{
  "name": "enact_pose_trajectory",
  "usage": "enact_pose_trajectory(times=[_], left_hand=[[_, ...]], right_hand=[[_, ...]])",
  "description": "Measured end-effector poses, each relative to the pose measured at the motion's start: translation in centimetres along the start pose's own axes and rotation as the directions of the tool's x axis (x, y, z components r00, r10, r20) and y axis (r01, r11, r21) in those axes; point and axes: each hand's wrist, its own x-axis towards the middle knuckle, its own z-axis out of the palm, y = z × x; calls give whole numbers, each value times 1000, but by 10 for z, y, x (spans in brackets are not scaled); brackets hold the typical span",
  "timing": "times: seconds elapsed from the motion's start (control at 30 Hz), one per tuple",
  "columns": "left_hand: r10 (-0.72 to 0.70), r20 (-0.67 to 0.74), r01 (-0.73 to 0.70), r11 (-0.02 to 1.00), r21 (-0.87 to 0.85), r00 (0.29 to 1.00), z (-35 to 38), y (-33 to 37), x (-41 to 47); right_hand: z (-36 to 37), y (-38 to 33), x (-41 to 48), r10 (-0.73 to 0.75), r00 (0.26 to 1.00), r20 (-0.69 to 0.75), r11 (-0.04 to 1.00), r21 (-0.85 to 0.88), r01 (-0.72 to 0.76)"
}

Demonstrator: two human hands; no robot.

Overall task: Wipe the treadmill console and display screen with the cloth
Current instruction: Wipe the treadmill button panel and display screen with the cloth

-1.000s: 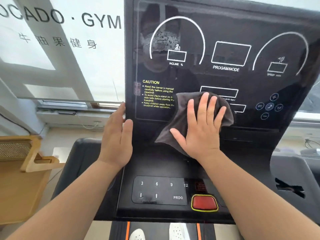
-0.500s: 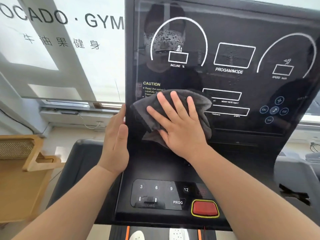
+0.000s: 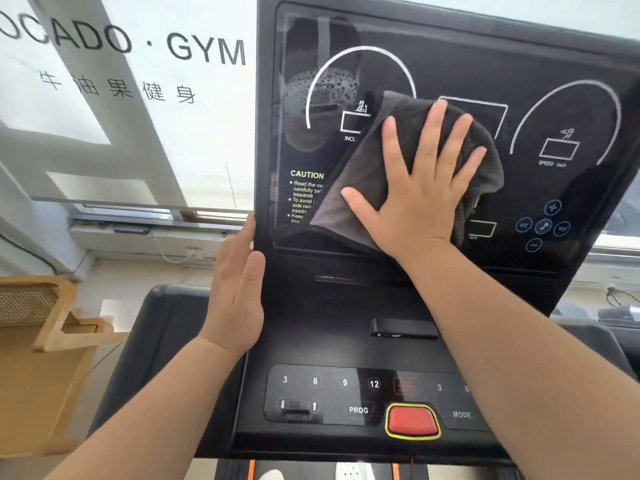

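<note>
Black glossy display screen [image 3: 571, 57] is filling the upper right of the frame; console [image 3: 346, 341] w/ keypad is sitting below it, centre-bottom. Grey cloth [image 3: 360, 174] is lying flat on mid-screen, approx centre. Judging by that, screen wiping is underway; lower console prob. not done yet. Right hand [image 3: 415, 202] is pressing the cloth, fingers spread. Left hand [image 3: 239, 299] is bracing the screen's left edge, fingers together.

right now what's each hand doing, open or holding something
Left hand: open, flat against the console's left edge, holding nothing.
Right hand: open, fingers spread, pressing the grey cloth flat on the display screen.
</note>
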Motion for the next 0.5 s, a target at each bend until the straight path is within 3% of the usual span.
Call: enact_pose_trajectory(times=[0.1, 0.33, 0.5], left_hand=[[-2, -13, 2, 1000, -2, 1000, 2, -1, 3], [24, -16, -24, 1000, 10, 1000, 3, -11, 5], [26, -58, -25, 1000, 9, 998, 0, -12, 6]], right_hand=[[-1, -20, 2, -61, 998, -7, 998, 7, 61], [20, -45, -57, -372, 927, 43, 926, 87, 367], [31, -17, -86, -343, 938, 46, 936, 98, 337]])
